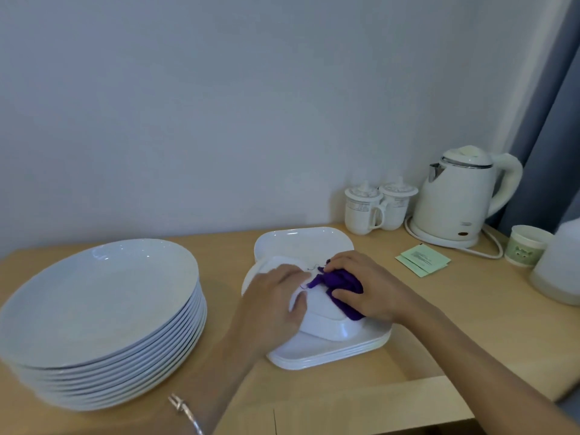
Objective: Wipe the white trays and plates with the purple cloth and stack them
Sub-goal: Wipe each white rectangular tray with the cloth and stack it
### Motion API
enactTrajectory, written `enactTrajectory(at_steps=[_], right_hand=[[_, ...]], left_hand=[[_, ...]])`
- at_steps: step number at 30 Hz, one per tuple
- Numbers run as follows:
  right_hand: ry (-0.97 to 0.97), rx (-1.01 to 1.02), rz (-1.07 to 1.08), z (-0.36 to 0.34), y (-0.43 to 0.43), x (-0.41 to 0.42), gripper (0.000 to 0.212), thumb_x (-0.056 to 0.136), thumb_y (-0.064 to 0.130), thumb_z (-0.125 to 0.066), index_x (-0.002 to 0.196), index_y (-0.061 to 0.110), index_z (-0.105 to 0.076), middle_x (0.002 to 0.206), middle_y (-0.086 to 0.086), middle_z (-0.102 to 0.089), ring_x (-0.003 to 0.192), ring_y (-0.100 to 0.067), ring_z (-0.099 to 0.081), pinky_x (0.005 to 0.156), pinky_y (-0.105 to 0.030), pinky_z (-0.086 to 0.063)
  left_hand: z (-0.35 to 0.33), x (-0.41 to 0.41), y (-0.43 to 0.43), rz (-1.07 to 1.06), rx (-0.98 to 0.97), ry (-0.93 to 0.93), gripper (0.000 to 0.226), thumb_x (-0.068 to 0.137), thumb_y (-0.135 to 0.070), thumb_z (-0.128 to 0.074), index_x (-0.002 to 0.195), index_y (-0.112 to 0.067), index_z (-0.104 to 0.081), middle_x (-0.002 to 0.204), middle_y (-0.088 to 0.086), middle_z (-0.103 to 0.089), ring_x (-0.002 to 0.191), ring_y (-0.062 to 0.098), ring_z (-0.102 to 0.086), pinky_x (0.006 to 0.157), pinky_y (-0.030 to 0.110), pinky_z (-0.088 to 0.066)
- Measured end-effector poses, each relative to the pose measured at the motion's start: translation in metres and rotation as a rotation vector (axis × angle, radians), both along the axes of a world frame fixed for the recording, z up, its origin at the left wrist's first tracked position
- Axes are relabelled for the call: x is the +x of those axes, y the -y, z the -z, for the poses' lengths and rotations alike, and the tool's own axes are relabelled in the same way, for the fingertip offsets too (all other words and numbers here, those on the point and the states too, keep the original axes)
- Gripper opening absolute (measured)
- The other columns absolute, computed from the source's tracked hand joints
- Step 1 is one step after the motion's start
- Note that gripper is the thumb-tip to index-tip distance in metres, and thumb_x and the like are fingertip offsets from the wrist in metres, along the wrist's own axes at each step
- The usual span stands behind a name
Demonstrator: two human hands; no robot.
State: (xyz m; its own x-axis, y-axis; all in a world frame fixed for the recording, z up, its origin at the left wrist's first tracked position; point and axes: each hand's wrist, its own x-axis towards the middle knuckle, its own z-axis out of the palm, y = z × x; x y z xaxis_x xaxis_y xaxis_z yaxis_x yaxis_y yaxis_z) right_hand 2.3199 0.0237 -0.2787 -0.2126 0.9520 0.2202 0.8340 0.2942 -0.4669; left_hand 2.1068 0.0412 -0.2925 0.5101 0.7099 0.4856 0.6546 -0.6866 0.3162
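My left hand (276,301) grips a small white tray (323,312) that lies tilted on a stack of white trays (329,353) in the middle of the table. Bunched on that small tray is the purple cloth (340,287), which my right hand (361,282) grips and presses down. Another white tray (301,241) lies behind them, partly hidden. A tall stack of several round white plates (100,312) stands at the left.
At the back right stand two lidded mugs (376,207) and a white kettle (461,196) with its cord. Green sachets (422,260), a paper cup (528,249) and a white container (561,268) lie to the right. The wall is close behind.
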Motion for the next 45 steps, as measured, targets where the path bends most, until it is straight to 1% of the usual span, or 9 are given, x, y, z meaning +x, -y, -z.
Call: enactTrajectory(at_steps=[4, 7, 10, 13, 18, 24, 35, 39, 45], right_hand=[[0.013, 0.009, 0.013, 0.0, -0.002, -0.001, 0.039, 0.087, 0.03, -0.064, 0.123, 0.033, -0.053, 0.122, 0.022, -0.041, 0.121, -0.004, -0.038, 0.102, -0.023, -0.035], [0.059, 0.133, 0.142, 0.004, 0.004, -0.006, 0.039, 0.089, 0.035, -0.06, 0.127, 0.032, -0.052, 0.13, 0.017, -0.043, 0.124, -0.005, -0.036, 0.099, -0.02, -0.035], [-0.019, 0.262, 0.168, 0.009, 0.018, -0.025, 0.038, 0.088, 0.038, -0.061, 0.125, 0.029, -0.056, 0.128, 0.015, -0.048, 0.119, -0.004, -0.042, 0.094, -0.015, -0.034], [-0.035, 0.258, 0.131, 0.015, 0.025, -0.038, 0.038, 0.086, 0.034, -0.063, 0.122, 0.027, -0.059, 0.125, 0.013, -0.052, 0.116, -0.004, -0.043, 0.093, -0.011, -0.03], [-0.096, 0.203, 0.083, 0.016, 0.024, -0.022, 0.039, 0.084, 0.026, -0.066, 0.122, 0.024, -0.057, 0.116, 0.024, -0.044, 0.112, 0.005, -0.037, 0.094, 0.001, -0.019], [-0.141, 0.131, 0.009, 0.021, 0.027, -0.018, 0.041, 0.081, 0.026, -0.067, 0.12, 0.033, -0.057, 0.117, 0.035, -0.041, 0.118, 0.009, -0.038, 0.095, -0.002, -0.026], [-0.2, 0.178, 0.198, 0.02, 0.005, -0.032, 0.037, 0.079, 0.028, -0.066, 0.115, 0.023, -0.061, 0.109, 0.012, -0.055, 0.108, -0.006, -0.049, 0.087, -0.009, -0.032], [-0.406, 0.089, 0.591, 0.013, -0.01, -0.005, 0.031, 0.083, 0.029, -0.062, 0.114, 0.026, -0.058, 0.113, 0.004, -0.059, 0.103, -0.016, -0.055, 0.084, -0.027, -0.042], [-0.219, 0.088, 0.308, 0.003, -0.03, -0.027, 0.032, 0.081, 0.027, -0.064, 0.113, 0.026, -0.062, 0.114, 0.01, -0.061, 0.106, -0.011, -0.052, 0.088, -0.023, -0.039]], left_hand=[[-0.005, -0.001, -0.01, -0.136, -0.242, -0.539, 0.087, 0.085, -0.074, -0.017, 0.153, -0.023, 0.002, 0.16, 0.001, 0.015, 0.147, 0.019, 0.014, 0.118, 0.047, 0.003], [0.002, 0.001, 0.005, -0.181, -0.268, -0.613, 0.097, 0.081, -0.08, -0.023, 0.151, -0.023, 0.013, 0.157, 0.004, 0.026, 0.145, 0.02, 0.022, 0.117, 0.049, 0.005], [0.009, 0.009, 0.011, -0.29, -0.179, -0.599, 0.122, 0.053, -0.093, 0.011, 0.152, -0.026, -0.008, 0.16, 0.01, 0.0, 0.146, 0.026, -0.01, 0.109, 0.051, -0.023], [0.007, 0.018, 0.019, -0.307, -0.105, -0.499, 0.112, 0.064, -0.093, -0.001, 0.125, -0.021, -0.062, 0.135, 0.017, -0.053, 0.105, 0.034, -0.058, 0.073, 0.047, -0.045], [0.002, 0.005, 0.004, -0.205, 0.059, -0.374, 0.108, 0.069, -0.093, -0.003, 0.116, -0.02, -0.068, 0.105, -0.002, -0.064, 0.09, 0.022, -0.059, 0.075, 0.036, -0.046], [0.006, 0.002, -0.007, -0.224, -0.162, -0.428, 0.142, 0.034, -0.102, 0.0, 0.152, -0.026, -0.005, 0.16, -0.005, -0.001, 0.147, 0.018, -0.001, 0.115, 0.044, -0.014], [0.014, 0.008, -0.004, -0.27, -0.084, -0.313, 0.126, 0.05, -0.093, -0.016, 0.149, -0.016, -0.027, 0.156, 0.0, -0.024, 0.144, 0.022, -0.019, 0.112, 0.041, -0.024], [0.012, 0.009, -0.004, -0.269, -0.056, -0.355, 0.119, 0.057, -0.092, -0.024, 0.137, -0.008, -0.047, 0.144, 0.008, -0.045, 0.133, 0.03, -0.04, 0.103, 0.048, -0.036], [0.017, 0.01, -0.003, -0.285, -0.062, -0.285, 0.108, 0.059, -0.087, -0.034, 0.12, -0.003, -0.061, 0.121, 0.009, -0.062, 0.108, 0.03, -0.06, 0.09, 0.04, -0.049]])
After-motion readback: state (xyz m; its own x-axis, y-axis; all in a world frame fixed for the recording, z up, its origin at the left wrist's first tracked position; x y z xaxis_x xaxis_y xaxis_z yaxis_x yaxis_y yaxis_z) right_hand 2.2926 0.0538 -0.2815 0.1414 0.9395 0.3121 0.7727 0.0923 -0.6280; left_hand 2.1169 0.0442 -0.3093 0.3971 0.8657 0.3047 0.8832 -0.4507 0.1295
